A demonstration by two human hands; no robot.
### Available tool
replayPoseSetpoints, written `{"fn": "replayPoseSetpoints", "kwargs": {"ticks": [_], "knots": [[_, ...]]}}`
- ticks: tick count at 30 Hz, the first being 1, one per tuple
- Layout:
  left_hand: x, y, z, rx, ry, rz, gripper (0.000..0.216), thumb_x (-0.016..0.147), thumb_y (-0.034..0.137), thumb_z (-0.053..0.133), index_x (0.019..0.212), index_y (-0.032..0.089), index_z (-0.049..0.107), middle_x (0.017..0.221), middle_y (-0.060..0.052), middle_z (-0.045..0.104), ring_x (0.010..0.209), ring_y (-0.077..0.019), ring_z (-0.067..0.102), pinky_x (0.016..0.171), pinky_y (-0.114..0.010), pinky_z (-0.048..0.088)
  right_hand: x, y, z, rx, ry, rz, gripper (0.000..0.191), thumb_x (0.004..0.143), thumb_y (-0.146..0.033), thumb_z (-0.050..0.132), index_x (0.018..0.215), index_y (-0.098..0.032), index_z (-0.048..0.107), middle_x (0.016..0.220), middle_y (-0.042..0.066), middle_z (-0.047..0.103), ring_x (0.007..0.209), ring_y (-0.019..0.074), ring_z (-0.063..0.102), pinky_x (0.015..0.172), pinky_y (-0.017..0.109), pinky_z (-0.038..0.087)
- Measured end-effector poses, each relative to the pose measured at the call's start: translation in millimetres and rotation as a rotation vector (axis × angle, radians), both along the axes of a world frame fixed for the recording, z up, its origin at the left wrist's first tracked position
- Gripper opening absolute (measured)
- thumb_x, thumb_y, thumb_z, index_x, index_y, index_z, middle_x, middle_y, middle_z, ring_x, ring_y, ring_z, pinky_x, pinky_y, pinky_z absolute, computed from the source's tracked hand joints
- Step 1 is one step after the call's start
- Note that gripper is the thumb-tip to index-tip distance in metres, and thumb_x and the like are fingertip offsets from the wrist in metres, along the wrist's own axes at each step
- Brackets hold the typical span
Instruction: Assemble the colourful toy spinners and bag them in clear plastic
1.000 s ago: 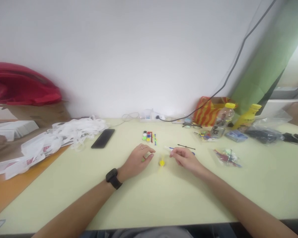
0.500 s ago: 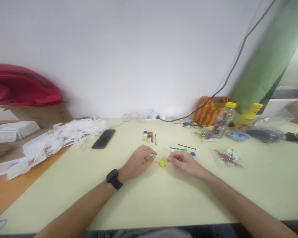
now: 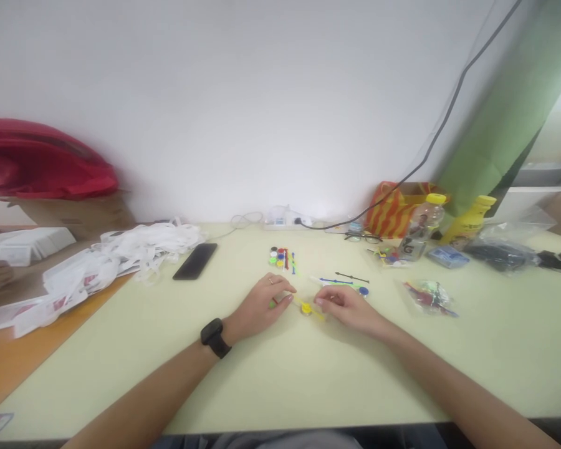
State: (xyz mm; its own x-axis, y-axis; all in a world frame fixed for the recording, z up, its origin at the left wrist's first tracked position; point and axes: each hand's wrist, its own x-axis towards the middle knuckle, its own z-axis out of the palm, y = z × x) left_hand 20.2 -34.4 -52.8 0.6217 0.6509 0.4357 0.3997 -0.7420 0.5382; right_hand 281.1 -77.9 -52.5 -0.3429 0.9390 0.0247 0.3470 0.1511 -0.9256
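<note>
while the small yellow piece (image 3: 305, 307) lies on the tabletop (image 3: 280, 374) between both hands, it is pinched by the right hand (image 3: 343, 307) and the left hand (image 3: 262, 305); it could be flicked away if squeezed unevenly.

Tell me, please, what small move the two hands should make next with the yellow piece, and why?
Probably press the yellow stick fully into the yellow cap, steadying it with the left hand. The stick lies across the cap between both hands, the right hand pinching its end, and blue and black sticks wait just behind.
</note>
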Motion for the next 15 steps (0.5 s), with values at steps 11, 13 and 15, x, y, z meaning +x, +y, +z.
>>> {"fn": "replayPoseSetpoints", "kwargs": {"ticks": [11, 13, 15], "knots": [[0.5, -1.6, 0.5, -0.014, 0.008, 0.009, 0.021, 0.102, 0.029, 0.055, 0.117, 0.028, 0.069, 0.117, -0.008, 0.066, 0.112, -0.0241, 0.058, 0.08, -0.036, 0.06, 5.7, -9.9, 14.2, -0.103, 0.05, -0.017, 0.049, 0.092, -0.055, 0.061, 0.124, -0.018, 0.066, 0.078, 0.007, 0.076, 0.053, 0.0135, 0.055, 0.046, 0.023, 0.039], [0.0, -1.5, 0.5, 0.011, 0.024, 0.017, 0.021, 0.102, 0.028, 0.056, 0.118, 0.028, 0.069, 0.116, -0.007, 0.067, 0.111, -0.0242, 0.059, 0.089, -0.039, 0.058, 6.2, -12.4, 20.3, -0.145, 0.129, 0.063, 0.055, 0.093, -0.056, 0.059, 0.133, -0.019, 0.062, 0.076, 0.006, 0.077, 0.046, 0.0111, 0.048, 0.047, 0.024, 0.042], [-0.1, -1.3, 0.4, 0.037, 0.033, 0.021, 0.021, 0.102, 0.028, 0.056, 0.119, 0.028, 0.068, 0.115, -0.007, 0.067, 0.11, -0.024, 0.059, 0.095, -0.042, 0.055, 6.6, -11.9, 22.5, -0.14, 0.154, 0.057, 0.054, 0.094, -0.057, 0.059, 0.13, -0.018, 0.065, 0.076, 0.006, 0.076, 0.045, 0.0105, 0.047, 0.048, 0.024, 0.043]]}}
